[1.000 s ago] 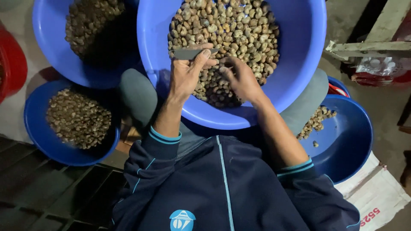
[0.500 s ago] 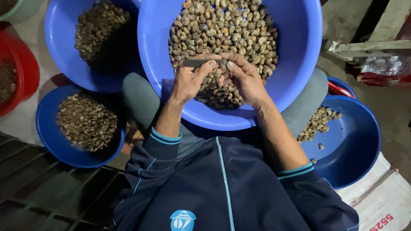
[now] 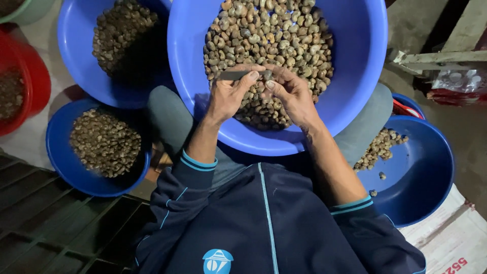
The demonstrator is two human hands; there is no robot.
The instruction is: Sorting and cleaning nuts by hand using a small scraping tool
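A large blue basin (image 3: 355, 76) rests on my lap, filled with a heap of brown cashew nuts (image 3: 269, 35). Over its near part, my left hand (image 3: 228, 96) grips a small flat grey blade (image 3: 232, 75), pointing left. My right hand (image 3: 291, 96) pinches a single nut (image 3: 267, 75) at its fingertips, touching the blade's end. Both hands meet above the nuts.
Blue bowls of nuts stand at the upper left (image 3: 76, 61), lower left (image 3: 66, 167) and right (image 3: 421, 172). A red bowl (image 3: 30, 81) sits at the far left. A white sack (image 3: 451, 248) lies lower right; a wooden beam (image 3: 441, 56) upper right.
My right hand picked a nut out of the heap and brought it up to the blade in my left hand. The camera view has shifted a little.
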